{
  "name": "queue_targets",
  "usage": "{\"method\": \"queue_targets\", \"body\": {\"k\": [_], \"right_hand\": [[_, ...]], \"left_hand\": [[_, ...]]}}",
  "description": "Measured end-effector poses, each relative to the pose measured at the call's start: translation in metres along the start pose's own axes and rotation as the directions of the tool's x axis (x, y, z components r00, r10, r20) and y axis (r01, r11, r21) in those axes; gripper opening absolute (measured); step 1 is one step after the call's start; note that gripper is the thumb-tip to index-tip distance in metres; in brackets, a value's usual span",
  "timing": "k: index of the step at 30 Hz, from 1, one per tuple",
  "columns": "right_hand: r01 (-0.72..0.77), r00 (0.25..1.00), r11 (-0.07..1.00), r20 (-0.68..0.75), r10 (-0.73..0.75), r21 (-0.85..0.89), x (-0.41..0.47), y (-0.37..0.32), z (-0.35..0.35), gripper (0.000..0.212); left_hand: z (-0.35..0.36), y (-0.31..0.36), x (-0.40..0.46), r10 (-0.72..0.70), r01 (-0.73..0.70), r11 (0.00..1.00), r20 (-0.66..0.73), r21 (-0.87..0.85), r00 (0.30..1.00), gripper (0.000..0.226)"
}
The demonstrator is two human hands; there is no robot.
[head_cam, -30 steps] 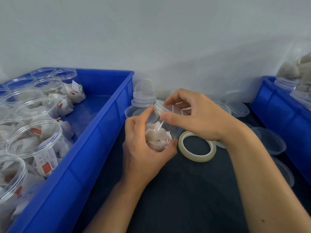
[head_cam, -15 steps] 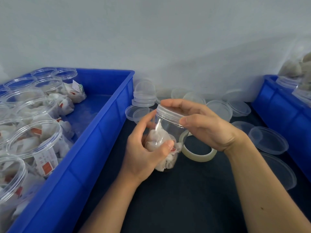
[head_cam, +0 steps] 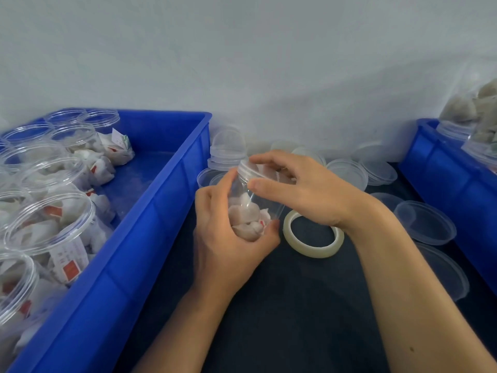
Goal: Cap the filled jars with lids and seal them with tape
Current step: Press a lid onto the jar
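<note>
- Left hand (head_cam: 226,243) wraps round the lower half of the jar (head_cam: 251,211), fingers and thumb curled on its clear wall; I see it held tilted, mouth leaning away toward the wall (head_cam: 242,63).
- Right hand (head_cam: 301,189) is on top of the jar, thumb and fingers curled over the lid (head_cam: 248,173), gripping its rim.
- Inside the jar I see white sachets with small red marks; no writing on them is readable.
- Tape roll (head_cam: 313,235) lies flat on the dark table (head_cam: 282,319) just right of the jar, partly under my right wrist.
- Behind the jar, a stack of loose lids (head_cam: 227,154) stands against the wall, with more single lids spread to the right of it.
- Further right of the jar, beyond the tape, several more clear lids (head_cam: 425,222) lie on the table.
- Left of the jar sits a blue crate (head_cam: 150,224) of open jars (head_cam: 51,224) filled with the same sachets; they have no lids on.
- One sachet label in that crate shows a red square under rows of small print; I cannot read it.
- Far right of the jar, a second blue crate (head_cam: 443,179) holds jars, only partly in view; whether they are capped I cannot tell.
</note>
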State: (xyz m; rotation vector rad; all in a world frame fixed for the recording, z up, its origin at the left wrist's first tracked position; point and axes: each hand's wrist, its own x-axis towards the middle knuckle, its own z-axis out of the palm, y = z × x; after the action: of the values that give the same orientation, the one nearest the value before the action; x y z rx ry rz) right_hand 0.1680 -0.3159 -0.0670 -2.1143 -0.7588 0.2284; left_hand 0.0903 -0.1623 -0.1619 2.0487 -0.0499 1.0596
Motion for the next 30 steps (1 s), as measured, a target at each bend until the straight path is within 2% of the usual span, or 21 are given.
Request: {"method": "queue_targets", "body": {"k": [4, 6, 7, 10, 12, 14, 27, 30], "right_hand": [[-0.063, 0.994, 0.974, -0.096, 0.043, -0.216, -0.001, -0.007, 0.000, 0.081], [-0.076, 0.996, 0.969, -0.067, 0.061, -0.234, -0.002, -0.008, -0.002, 0.083], [-0.079, 0.997, 0.979, -0.038, 0.073, -0.188, -0.004, -0.007, -0.004, 0.083], [-0.079, 0.997, 0.996, -0.011, 0.079, 0.032, -0.010, -0.007, -0.014, 0.065], [-0.065, 0.994, 0.997, -0.086, 0.068, 0.034, -0.012, -0.007, -0.022, 0.040], [-0.063, 0.987, 0.998, -0.150, 0.059, -0.021, -0.010, -0.005, -0.026, 0.030], [0.010, 0.999, 1.000, -0.053, -0.011, -0.017, -0.006, -0.006, -0.013, 0.022], [0.003, 0.998, 1.000, -0.069, -0.004, -0.015, -0.008, -0.006, -0.013, 0.020]], "left_hand": [[0.000, 0.000, -0.001, 0.015, -0.016, 0.999, 0.017, 0.043, 1.000, 0.091], [0.000, -0.001, -0.001, 0.014, -0.015, 0.999, 0.027, 0.038, 1.000, 0.091], [0.000, -0.001, -0.001, 0.012, -0.013, 0.999, 0.023, 0.029, 1.000, 0.091], [0.001, -0.004, 0.000, -0.001, 0.001, 1.000, 0.001, -0.001, 1.000, 0.091], [0.002, -0.005, 0.000, -0.007, 0.007, 1.000, -0.008, -0.011, 1.000, 0.090], [0.003, -0.006, 0.000, -0.012, 0.011, 1.000, -0.013, -0.016, 1.000, 0.090], [0.004, -0.010, -0.001, 0.017, -0.017, 1.000, -0.001, -0.010, 1.000, 0.093], [0.003, -0.008, -0.001, 0.018, -0.018, 1.000, 0.002, -0.012, 1.000, 0.093]]}}
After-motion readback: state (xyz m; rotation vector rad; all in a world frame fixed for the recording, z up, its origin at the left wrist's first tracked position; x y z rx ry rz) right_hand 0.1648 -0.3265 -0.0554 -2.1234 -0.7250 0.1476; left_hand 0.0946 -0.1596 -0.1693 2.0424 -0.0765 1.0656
